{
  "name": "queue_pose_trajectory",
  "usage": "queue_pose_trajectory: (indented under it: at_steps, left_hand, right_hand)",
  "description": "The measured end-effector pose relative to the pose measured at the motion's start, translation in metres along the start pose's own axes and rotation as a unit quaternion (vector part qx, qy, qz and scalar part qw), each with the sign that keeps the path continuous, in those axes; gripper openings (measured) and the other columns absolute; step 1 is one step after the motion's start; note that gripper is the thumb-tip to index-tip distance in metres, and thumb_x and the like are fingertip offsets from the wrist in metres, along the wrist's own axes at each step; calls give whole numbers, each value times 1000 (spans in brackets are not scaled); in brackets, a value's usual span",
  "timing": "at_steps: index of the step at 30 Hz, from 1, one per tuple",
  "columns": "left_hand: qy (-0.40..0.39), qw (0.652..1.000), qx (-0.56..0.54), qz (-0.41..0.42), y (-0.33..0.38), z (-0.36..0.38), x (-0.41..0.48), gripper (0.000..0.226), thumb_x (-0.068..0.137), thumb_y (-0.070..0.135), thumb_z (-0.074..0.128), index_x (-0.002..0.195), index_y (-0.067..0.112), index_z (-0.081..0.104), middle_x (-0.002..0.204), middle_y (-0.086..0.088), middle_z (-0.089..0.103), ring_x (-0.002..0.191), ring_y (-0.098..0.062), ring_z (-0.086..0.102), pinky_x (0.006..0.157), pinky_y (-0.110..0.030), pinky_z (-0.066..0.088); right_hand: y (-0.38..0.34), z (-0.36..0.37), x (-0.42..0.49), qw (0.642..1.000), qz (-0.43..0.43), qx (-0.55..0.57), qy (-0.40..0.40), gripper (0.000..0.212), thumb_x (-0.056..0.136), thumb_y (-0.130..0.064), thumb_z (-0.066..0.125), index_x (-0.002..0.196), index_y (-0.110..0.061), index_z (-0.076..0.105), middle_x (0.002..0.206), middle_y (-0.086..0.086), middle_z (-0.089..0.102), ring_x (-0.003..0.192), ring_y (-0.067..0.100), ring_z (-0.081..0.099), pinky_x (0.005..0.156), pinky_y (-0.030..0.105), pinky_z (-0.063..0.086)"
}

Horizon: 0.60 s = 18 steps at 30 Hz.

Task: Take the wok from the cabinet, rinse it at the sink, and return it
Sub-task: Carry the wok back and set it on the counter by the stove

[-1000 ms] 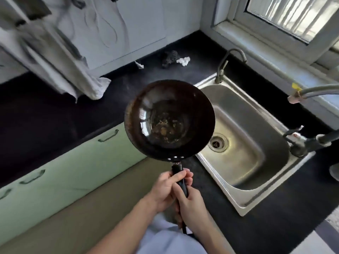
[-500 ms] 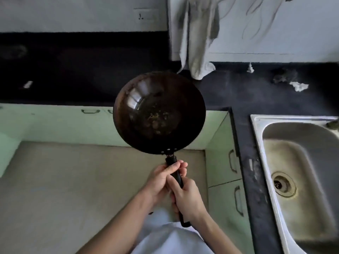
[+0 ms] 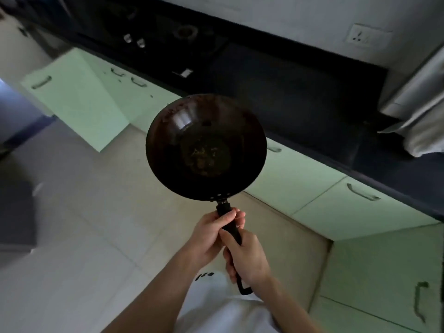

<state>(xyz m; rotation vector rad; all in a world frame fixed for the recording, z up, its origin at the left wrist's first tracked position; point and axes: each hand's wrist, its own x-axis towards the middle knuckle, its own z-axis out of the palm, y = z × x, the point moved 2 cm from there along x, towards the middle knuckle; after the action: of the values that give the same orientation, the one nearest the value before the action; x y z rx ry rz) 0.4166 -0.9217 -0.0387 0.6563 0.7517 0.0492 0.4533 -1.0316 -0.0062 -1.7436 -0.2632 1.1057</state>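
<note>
Just one camera is used, worn on the person's head. It looks forward and down, and the picture is tilted. The left hand and right hand are close below it, holding the wok in the middle. The floor and green cabinets lie farther off.

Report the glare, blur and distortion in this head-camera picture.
Head view: a bright glare patch sits inside the wok, on its upper wall; the black countertop is underexposed; the left edge smears with blur; wide-angle bending curves the green cabinets; the left hand and right hand on the handle are sharp.
</note>
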Motion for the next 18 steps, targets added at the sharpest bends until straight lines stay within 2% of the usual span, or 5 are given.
queue_pose_trajectory:
  at_steps: [8,12,18]
  left_hand:
    - [84,990,-86,67,57,-93,-20,36,94,8,59,123,-13,56,97,-14,69,88,-22,68,79,-29,56]
    - [114,981,-128,93,75,-124,-26,35,91,10,62,120,-9,60,97,-14,67,92,-25,64,86,-33,53]
    - [157,967,-143,141,121,-165,-35,29,94,8,58,118,-10,60,91,-13,66,89,-25,63,85,-32,55]
  right_hand:
    - [-35,94,49,992,10,-64,-111,34,101,-22,54,71,-5,55,49,5,53,34,20,48,33,26,39]
    - [-44,126,70,980,14,-124,-156,31,101,-24,54,80,-2,57,51,5,55,33,19,49,34,26,40]
    - [-74,176,106,958,-16,-156,-240,35,102,-27,53,74,-7,54,47,-1,51,33,19,47,35,26,37]
